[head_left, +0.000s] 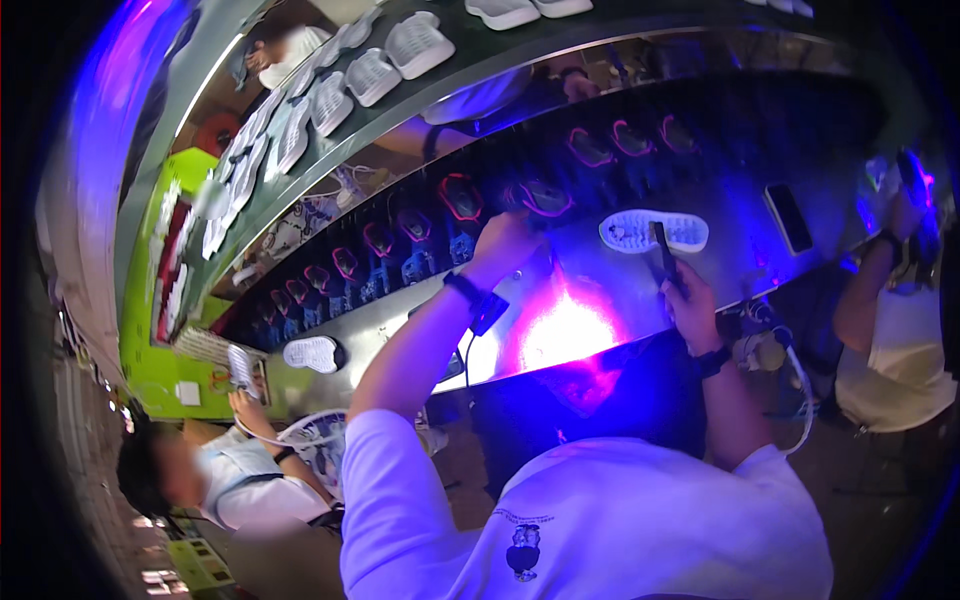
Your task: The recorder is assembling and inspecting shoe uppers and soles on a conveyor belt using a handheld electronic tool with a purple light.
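My right hand (692, 308) grips a dark, flat-handled brush (664, 258). The brush's far end reaches over a white shoe sole (625, 231) that lies on the metal bench. Farther left, my left hand (507, 245) reaches forward with its fingers curled, at the edge of the dark row behind the bench. Just beyond its fingertips is a dark shoe upper (545, 198) with a glowing pink edge. What those fingers hold, if anything, is hidden in shadow.
Similar shoe uppers (461, 197) stand in a curved row behind the bench. White soles (418, 47) line the green shelf above. A phone (788, 218) lies at right, another sole (312, 354) at left. Co-workers sit on both sides; the left one's hand (250, 408) holds a sole.
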`<state>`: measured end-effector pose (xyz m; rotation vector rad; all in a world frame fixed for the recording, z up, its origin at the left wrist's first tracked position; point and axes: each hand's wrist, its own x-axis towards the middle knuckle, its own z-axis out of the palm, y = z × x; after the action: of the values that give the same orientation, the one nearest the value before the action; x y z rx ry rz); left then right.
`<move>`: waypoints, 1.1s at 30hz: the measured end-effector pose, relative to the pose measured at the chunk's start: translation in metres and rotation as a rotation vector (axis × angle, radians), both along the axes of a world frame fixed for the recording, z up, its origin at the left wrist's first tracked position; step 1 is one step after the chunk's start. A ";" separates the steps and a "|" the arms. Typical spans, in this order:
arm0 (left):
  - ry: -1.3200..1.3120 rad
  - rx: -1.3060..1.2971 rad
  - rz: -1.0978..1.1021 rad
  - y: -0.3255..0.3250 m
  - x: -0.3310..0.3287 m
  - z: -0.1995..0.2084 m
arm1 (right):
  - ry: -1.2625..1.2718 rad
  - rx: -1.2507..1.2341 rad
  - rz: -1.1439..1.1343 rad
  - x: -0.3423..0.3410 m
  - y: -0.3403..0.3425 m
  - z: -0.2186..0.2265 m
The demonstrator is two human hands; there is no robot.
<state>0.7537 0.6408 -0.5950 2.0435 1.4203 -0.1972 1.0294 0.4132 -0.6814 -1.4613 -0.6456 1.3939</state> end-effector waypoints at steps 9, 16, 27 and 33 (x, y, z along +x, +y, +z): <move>0.500 -0.040 0.254 0.117 0.087 -0.041 | -0.027 0.021 -0.046 -0.004 -0.010 -0.005; 0.476 0.106 0.574 0.100 0.049 -0.126 | 0.017 0.051 0.002 0.000 -0.005 -0.015; -0.705 -0.420 0.970 0.027 -0.001 -0.039 | -0.078 0.056 0.022 0.017 -0.011 -0.013; -1.361 -0.550 0.712 -0.120 -0.022 0.042 | -0.053 0.020 0.004 0.011 -0.008 -0.010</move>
<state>0.7315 0.5205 -0.5533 0.7151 0.8828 0.8464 1.0406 0.4049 -0.6913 -1.4859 -0.6942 1.3517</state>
